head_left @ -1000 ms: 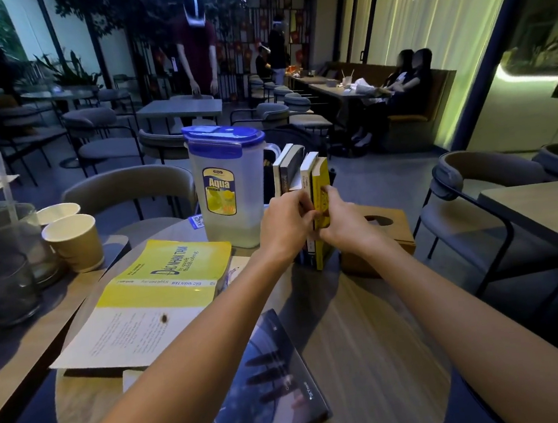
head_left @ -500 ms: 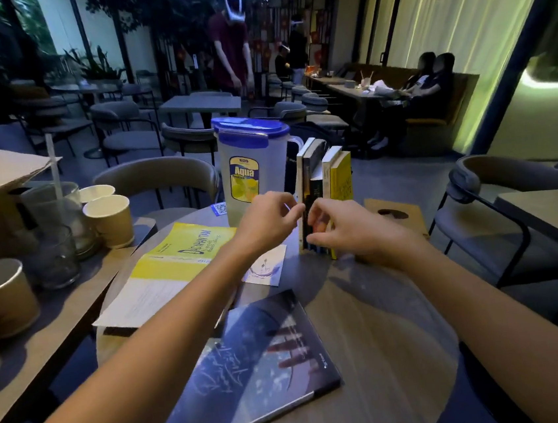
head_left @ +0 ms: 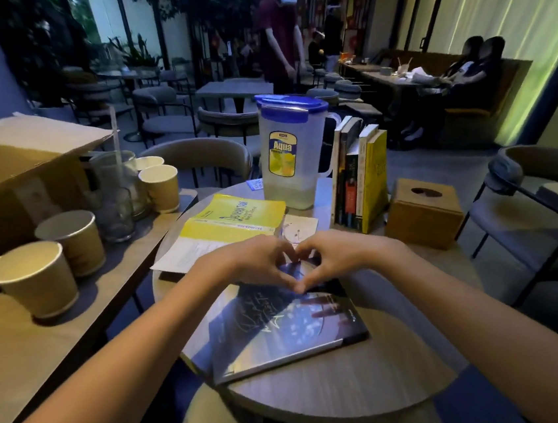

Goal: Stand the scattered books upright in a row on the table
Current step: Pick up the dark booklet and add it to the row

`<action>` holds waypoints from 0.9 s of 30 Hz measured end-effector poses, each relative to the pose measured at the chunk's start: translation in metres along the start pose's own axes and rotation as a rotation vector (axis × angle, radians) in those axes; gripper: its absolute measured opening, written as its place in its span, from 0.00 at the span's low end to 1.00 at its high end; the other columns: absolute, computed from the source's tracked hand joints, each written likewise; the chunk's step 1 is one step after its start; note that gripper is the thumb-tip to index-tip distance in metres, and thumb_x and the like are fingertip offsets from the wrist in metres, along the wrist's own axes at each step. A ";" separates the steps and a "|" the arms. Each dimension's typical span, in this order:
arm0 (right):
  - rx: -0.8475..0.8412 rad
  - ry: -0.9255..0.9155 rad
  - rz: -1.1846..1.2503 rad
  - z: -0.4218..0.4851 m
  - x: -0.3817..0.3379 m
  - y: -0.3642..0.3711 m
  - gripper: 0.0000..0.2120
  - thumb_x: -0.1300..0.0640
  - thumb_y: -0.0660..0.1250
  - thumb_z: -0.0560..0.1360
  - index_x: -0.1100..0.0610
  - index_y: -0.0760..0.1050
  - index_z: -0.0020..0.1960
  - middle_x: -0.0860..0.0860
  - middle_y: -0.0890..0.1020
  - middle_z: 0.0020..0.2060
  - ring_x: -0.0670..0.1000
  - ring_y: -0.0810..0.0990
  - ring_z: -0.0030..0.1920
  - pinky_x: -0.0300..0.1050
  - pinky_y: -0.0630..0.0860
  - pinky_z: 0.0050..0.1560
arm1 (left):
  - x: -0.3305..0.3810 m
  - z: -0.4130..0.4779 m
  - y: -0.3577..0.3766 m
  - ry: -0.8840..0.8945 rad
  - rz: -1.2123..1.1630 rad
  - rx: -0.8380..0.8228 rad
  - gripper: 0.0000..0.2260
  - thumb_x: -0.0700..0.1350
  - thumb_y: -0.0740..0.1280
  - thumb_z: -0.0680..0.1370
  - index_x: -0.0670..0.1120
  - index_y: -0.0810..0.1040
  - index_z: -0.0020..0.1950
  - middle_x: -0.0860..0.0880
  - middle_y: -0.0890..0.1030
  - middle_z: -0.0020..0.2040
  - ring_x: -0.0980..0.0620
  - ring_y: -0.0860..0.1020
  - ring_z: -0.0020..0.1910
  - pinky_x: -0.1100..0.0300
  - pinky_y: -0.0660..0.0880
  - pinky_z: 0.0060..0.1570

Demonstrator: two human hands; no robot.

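Hands, left (head_left: 255, 265) and right (head_left: 337, 257), rest curled with fingertips together over the far edge of the dark book (head_left: 283, 328), likely to lift it toward the standing row (head_left: 359, 182).

Four books (head_left: 358, 175) stand up in a row on the round table (head_left: 357, 375). Two more books lie flat there: one yellow book (head_left: 236, 215) and one dark book (head_left: 282, 324). That makes six books. There is one water jug (head_left: 290, 151) with a blue lid and one wooden box (head_left: 422, 211). On the side table (head_left: 28, 358) are four paper cups (head_left: 33, 278), one cardboard box (head_left: 9, 181) and some glasses (head_left: 115, 194), too blurry to count. Two hands (head_left: 258, 261) are there.
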State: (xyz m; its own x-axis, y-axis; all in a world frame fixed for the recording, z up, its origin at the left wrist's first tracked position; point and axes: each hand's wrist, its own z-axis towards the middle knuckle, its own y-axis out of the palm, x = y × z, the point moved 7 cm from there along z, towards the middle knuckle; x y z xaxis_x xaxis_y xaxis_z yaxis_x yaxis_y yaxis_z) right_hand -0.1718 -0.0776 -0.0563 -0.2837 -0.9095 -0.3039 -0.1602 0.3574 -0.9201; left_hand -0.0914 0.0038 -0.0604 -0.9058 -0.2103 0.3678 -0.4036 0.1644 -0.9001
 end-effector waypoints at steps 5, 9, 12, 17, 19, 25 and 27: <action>-0.027 0.050 0.029 0.002 0.003 0.005 0.33 0.39 0.76 0.70 0.55 0.76 0.68 0.48 0.81 0.57 0.50 0.78 0.56 0.41 0.75 0.51 | 0.000 0.000 0.010 0.026 0.044 -0.005 0.36 0.64 0.77 0.67 0.48 0.73 0.69 0.49 0.80 0.61 0.48 0.77 0.56 0.55 0.76 0.56; -0.058 0.092 0.050 0.000 0.007 0.008 0.28 0.40 0.76 0.70 0.56 0.78 0.62 0.50 0.82 0.54 0.51 0.79 0.54 0.46 0.76 0.52 | -0.002 0.001 0.012 0.016 0.053 0.001 0.33 0.65 0.77 0.65 0.50 0.74 0.63 0.50 0.79 0.57 0.50 0.76 0.51 0.56 0.76 0.51; -0.039 0.081 0.058 -0.006 0.008 0.006 0.27 0.41 0.76 0.71 0.56 0.77 0.62 0.50 0.80 0.54 0.51 0.78 0.53 0.45 0.75 0.51 | -0.001 0.004 0.013 0.012 0.075 -0.009 0.27 0.67 0.75 0.65 0.51 0.74 0.55 0.52 0.78 0.51 0.50 0.76 0.49 0.57 0.76 0.47; -0.058 0.106 0.059 -0.021 0.022 0.001 0.24 0.41 0.75 0.71 0.54 0.76 0.60 0.50 0.79 0.54 0.52 0.78 0.53 0.50 0.77 0.56 | 0.006 0.010 0.017 -0.018 0.078 -0.045 0.21 0.68 0.74 0.66 0.54 0.74 0.44 0.53 0.77 0.45 0.50 0.76 0.45 0.56 0.74 0.41; -0.090 0.143 0.058 -0.031 0.032 0.000 0.24 0.40 0.75 0.71 0.53 0.76 0.60 0.49 0.80 0.53 0.51 0.79 0.53 0.50 0.78 0.56 | 0.008 0.012 0.016 -0.034 0.060 -0.052 0.24 0.68 0.74 0.66 0.52 0.77 0.50 0.51 0.80 0.48 0.50 0.78 0.48 0.54 0.79 0.48; -0.058 0.164 0.118 -0.056 0.049 -0.013 0.16 0.46 0.74 0.75 0.50 0.74 0.58 0.48 0.79 0.53 0.50 0.78 0.53 0.45 0.76 0.51 | 0.016 0.020 0.008 -0.045 0.015 -0.005 0.31 0.68 0.73 0.67 0.49 0.75 0.60 0.53 0.78 0.52 0.51 0.77 0.50 0.55 0.78 0.51; 0.002 0.169 0.171 -0.065 0.058 -0.024 0.14 0.50 0.73 0.76 0.49 0.74 0.58 0.48 0.79 0.54 0.50 0.79 0.54 0.46 0.77 0.52 | 0.016 0.019 0.001 -0.017 -0.116 0.016 0.29 0.67 0.73 0.68 0.48 0.77 0.60 0.51 0.80 0.49 0.51 0.79 0.49 0.57 0.77 0.47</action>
State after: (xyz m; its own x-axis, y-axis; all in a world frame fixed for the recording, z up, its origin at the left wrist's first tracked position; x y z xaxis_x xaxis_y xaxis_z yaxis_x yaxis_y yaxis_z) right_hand -0.2462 -0.1249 -0.0354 -0.4608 -0.7873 -0.4097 -0.0946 0.5026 -0.8594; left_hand -0.1036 -0.0174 -0.0600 -0.8510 -0.2434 0.4653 -0.5029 0.1225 -0.8556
